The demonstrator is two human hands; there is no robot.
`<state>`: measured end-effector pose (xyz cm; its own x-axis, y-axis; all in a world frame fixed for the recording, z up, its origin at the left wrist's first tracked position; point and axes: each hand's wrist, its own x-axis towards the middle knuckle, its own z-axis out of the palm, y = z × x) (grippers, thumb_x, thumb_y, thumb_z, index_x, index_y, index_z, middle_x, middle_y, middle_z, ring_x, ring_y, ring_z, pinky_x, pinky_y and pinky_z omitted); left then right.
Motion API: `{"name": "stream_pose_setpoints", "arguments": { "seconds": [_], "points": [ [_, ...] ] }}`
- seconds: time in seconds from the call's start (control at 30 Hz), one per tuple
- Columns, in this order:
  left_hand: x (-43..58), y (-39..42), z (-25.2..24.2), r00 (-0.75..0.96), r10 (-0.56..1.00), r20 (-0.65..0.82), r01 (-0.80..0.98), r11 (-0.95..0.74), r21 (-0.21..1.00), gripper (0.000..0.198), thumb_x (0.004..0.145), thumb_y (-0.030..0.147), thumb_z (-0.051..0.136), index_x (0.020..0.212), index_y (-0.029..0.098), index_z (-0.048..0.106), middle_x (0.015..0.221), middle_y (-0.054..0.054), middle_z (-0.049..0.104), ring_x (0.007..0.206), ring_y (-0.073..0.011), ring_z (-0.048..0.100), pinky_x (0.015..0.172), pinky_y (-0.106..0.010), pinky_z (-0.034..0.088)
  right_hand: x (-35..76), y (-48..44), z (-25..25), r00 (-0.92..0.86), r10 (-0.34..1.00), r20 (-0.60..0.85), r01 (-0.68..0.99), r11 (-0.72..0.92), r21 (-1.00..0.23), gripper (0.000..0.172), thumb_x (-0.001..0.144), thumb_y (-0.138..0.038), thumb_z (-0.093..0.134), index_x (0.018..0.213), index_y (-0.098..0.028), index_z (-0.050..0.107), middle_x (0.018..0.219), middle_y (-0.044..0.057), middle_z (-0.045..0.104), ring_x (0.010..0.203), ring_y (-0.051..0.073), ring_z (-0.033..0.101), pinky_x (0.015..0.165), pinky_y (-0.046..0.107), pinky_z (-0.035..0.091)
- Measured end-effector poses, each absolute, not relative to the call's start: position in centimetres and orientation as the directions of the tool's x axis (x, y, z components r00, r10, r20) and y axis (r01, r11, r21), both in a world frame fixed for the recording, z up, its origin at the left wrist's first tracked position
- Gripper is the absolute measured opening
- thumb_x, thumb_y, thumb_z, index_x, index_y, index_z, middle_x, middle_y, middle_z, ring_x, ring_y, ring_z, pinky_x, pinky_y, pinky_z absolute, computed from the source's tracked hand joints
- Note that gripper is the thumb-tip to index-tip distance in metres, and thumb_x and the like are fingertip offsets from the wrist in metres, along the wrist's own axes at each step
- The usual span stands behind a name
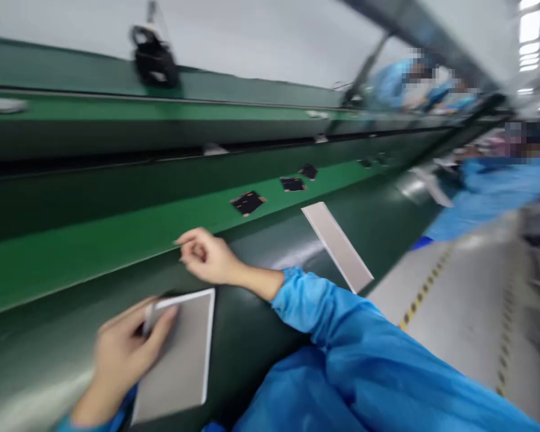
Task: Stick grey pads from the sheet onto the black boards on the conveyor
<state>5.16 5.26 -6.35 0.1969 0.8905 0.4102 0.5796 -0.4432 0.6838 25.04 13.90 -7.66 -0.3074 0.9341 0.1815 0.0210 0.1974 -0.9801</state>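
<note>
At the lower left, my left hand (126, 354) is closed on the edge of a flat grey panel (184, 366) with a white rim. Its thumb lies on the panel's face; the other fingers are partly hidden behind it. My right hand (209, 257) is loosely curled above the near edge of the bright green strip (117, 252). Its fingertips are slightly apart and nothing shows between them. Beyond it on the strip lie several thin black pieces, the closest being a black piece (248, 203) with small tan marks.
A second pale panel (339, 246) rests on the dark green surface to the right. A black object (153, 60) hangs above the back ledge. Co-workers in blue sit farther along the line. A floor with yellow-black tape (425, 288) runs at right.
</note>
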Motion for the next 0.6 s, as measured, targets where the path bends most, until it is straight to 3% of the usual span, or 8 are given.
{"name": "stream_pose_setpoints", "arguments": {
  "seconds": [0.1,0.2,0.33,0.47,0.6],
  "points": [
    [5.2,4.0,-6.0,0.237,0.870,0.432,0.557,-0.486,0.674,0.023,0.098,0.027,0.069,0.076,0.021,0.070,0.066,0.001,0.067,0.055,-0.0135,0.062,0.054,-0.024,0.047,25.0,13.6,-8.1,-0.278,0.940,0.200,0.090,0.233,-0.968,0.022,0.092,-0.020,0.060,0.115,-0.020,0.058,0.075,-0.008,0.055,0.059,0.009,0.043,0.060,0.023,0.037],
    [5.4,3.7,-5.6,0.274,0.856,0.438,0.558,-0.512,0.653,0.021,0.101,0.020,0.066,0.080,0.018,0.069,0.063,0.002,0.057,0.053,-0.0109,0.053,0.054,-0.024,0.040,25.2,13.7,-8.6,-0.289,0.918,0.271,0.103,0.311,-0.945,0.021,0.091,-0.024,0.060,0.111,-0.020,0.060,0.076,-0.006,0.059,0.059,0.009,0.041,0.061,0.024,0.037],
    [5.7,3.5,-5.4,0.286,0.850,0.441,0.532,-0.524,0.665,0.021,0.102,0.017,0.066,0.080,0.019,0.066,0.064,0.003,0.051,0.054,-0.0104,0.049,0.054,-0.025,0.037,25.4,13.4,-8.7,-0.291,0.898,0.330,0.101,0.372,-0.923,0.022,0.090,-0.027,0.064,0.111,-0.021,0.062,0.081,-0.004,0.066,0.058,0.009,0.043,0.061,0.025,0.039],
    [5.7,3.5,-5.6,0.287,0.838,0.465,0.499,-0.545,0.674,0.035,0.101,0.016,0.067,0.070,0.020,0.053,0.062,0.005,0.044,0.052,-0.0096,0.043,0.052,-0.026,0.031,25.5,13.3,-8.6,-0.274,0.911,0.308,0.117,0.350,-0.930,0.022,0.092,-0.033,0.065,0.111,-0.021,0.063,0.081,-0.003,0.066,0.058,0.009,0.042,0.061,0.026,0.039],
    [5.6,3.6,-5.8,0.291,0.839,0.460,0.491,-0.544,0.680,0.033,0.101,0.017,0.067,0.071,0.020,0.053,0.062,0.005,0.045,0.052,-0.0093,0.043,0.052,-0.026,0.031,25.5,13.3,-8.4,-0.282,0.912,0.298,0.116,0.340,-0.933,0.021,0.094,-0.035,0.065,0.111,-0.022,0.063,0.080,-0.002,0.065,0.058,0.010,0.042,0.060,0.027,0.039]
  ]
}}
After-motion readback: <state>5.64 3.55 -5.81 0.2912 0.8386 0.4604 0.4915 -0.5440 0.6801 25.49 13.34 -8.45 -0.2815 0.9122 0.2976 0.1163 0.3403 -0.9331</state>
